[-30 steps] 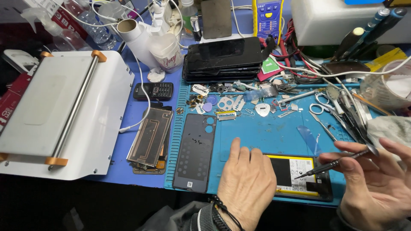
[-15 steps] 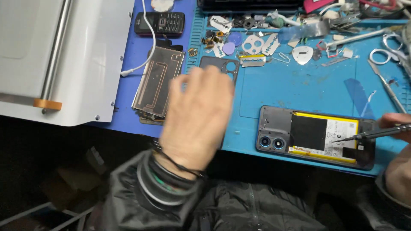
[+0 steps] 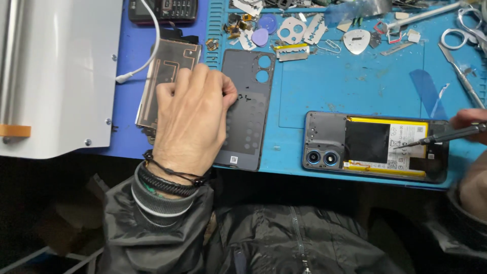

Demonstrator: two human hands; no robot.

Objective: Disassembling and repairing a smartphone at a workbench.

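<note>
Phone parts lie spread on my blue silicone work mat (image 3: 355, 91), which covers the bench. My left hand (image 3: 190, 122) rests palm down, fingers loosely curled, on the dark grey plastic phone back cover (image 3: 248, 109); I cannot tell whether it grips it. That cover lies with its long axis running away from me, camera holes at the far end, its left edge hidden under my hand. Just left of it sits a coppery flat panel (image 3: 165, 71), partly covered too. To the right, the opened blue phone (image 3: 373, 147) with black and yellow battery lies crosswise, cameras pointing left. My right hand (image 3: 469, 119), mostly cut off by the frame edge, pinches a slim dark screwdriver (image 3: 444, 136), its tip touching the phone's right part.
</note>
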